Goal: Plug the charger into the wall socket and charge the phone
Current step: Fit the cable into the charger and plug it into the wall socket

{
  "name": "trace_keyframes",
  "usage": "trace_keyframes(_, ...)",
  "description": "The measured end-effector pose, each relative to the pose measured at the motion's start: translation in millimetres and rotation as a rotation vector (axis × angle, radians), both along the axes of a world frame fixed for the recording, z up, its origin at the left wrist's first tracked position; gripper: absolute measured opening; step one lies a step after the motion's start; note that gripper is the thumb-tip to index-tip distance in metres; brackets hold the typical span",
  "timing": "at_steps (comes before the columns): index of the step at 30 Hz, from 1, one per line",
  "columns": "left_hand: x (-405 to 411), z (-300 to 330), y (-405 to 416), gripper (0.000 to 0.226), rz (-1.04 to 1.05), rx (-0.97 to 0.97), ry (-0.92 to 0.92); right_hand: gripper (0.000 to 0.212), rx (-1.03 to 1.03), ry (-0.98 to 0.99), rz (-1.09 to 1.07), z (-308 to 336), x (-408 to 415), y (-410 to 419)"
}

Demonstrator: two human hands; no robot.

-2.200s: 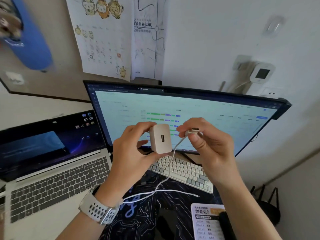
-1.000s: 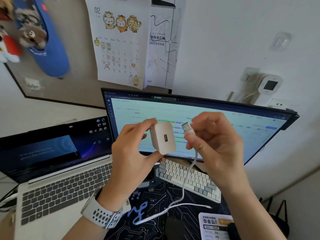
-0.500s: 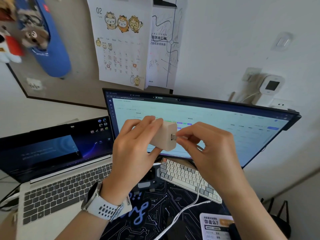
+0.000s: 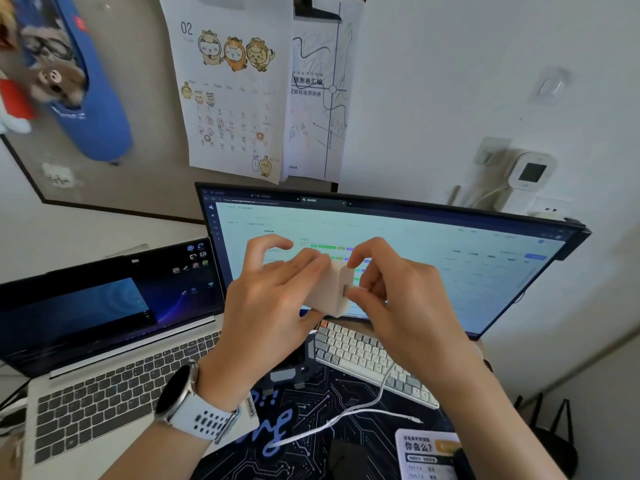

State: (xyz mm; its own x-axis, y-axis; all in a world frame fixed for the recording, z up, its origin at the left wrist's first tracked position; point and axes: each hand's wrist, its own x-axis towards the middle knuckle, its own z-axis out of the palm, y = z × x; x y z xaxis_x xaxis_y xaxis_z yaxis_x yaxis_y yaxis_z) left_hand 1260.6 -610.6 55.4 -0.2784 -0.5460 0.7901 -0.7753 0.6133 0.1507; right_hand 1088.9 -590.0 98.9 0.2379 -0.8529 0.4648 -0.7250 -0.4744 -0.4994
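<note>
My left hand (image 4: 266, 306) grips a white charger block (image 4: 329, 292) in front of the monitor. My right hand (image 4: 398, 306) pinches the USB plug (image 4: 348, 289) of a white cable (image 4: 346, 415) against the block's port. The cable hangs down behind my right wrist and trails over the desk mat, its free end lying near a card. A white wall socket (image 4: 550, 207) shows on the wall just above the monitor's right corner. No phone is in view.
A monitor (image 4: 450, 251) stands behind my hands, an open laptop (image 4: 104, 341) at the left, a white keyboard (image 4: 367, 358) below. A small white device (image 4: 530, 171) and another plug (image 4: 491, 152) hang on the wall. A printed card (image 4: 426, 452) lies at the bottom right.
My right hand brought the USB plug from beside the block up to its port and now presses it there. The block has turned so its port faces right.
</note>
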Motion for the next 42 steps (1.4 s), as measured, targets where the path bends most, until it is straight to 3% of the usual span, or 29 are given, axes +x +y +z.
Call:
trace_keyframes(8,-6.9,-10.8,-7.4,0.046,0.004,-0.025,0.024,0.021,0.013,0.004,0.015,-6.4,0.5,-9.9)
trace_keyframes(13,-9.2,-8.8,-10.1,0.05,0.028,0.037,0.168,0.021,0.071,-0.255,0.01,-6.0,-3.7,-18.0)
trace_keyframes(17,-4.6,2.1,-11.9,0.053,0.019,0.206,0.399,0.007,0.204,-0.414,0.11,-13.6,-14.0,-21.7)
trace_keyframes(20,-0.5,7.6,-12.5,0.045,-0.121,0.319,0.64,0.014,0.375,-0.503,0.204,-28.0,-25.4,-26.0)
trace_keyframes(24,3.6,26.1,-17.7,0.032,-0.305,0.412,1.037,0.025,0.507,-0.417,0.214,-59.4,-32.9,-30.3)
trace_keyframes(27,13.4,51.4,-22.9,0.03,-0.352,0.352,1.223,0.026,0.554,-0.284,0.146,-89.2,-38.1,-32.9)
trace_keyframes(35,29.5,101.4,-19.7,0.02,-0.47,0.206,1.263,0.019,0.568,0.231,-0.004,-150.2,-40.5,-50.2)
trace_keyframes(38,25.6,97.5,-22.6,0.025,-0.49,0.279,1.249,0.024,0.636,0.131,-0.025,-154.2,-40.1,-52.4)
trace_keyframes(42,8.0,64.3,-28.5,0.031,-0.459,0.544,1.151,0.036,0.524,-0.078,-0.042,-133.3,-40.6,-49.1)
